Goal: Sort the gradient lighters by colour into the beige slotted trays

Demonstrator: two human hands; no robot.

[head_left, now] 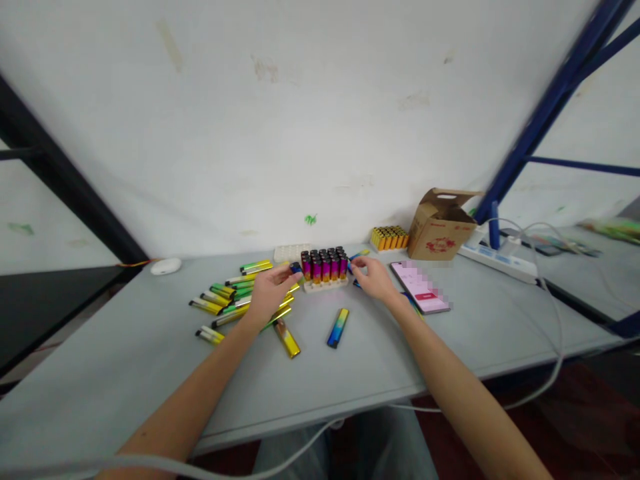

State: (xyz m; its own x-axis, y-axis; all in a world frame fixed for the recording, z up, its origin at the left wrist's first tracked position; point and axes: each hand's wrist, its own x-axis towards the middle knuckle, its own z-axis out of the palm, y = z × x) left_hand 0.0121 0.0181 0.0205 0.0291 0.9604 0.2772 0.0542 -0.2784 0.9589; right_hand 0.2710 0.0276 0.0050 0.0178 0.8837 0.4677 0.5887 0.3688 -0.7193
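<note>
A white holder [325, 286] on the grey table carries a block of upright metallic vape pens [323, 268] with dark tips. My left hand [273, 291] is at the holder's left side, its fingertips pinching a dark blue pen [295, 267]. My right hand [373, 280] is at the holder's right side, its fingertips on a blue pen [350, 269] that is partly hidden. Loose yellow-green pens [220, 301] lie left of my left hand. A gold pen [287, 338] and a blue-yellow pen [338, 328] lie in front of the holder.
A smartphone [420, 287] lies right of my right hand. Behind it stand an open cardboard box [440, 228] and a tray of yellow pens [389, 238]. A white rack [293, 252], a white mouse [165, 267] and a power strip [497, 261] also sit about the table.
</note>
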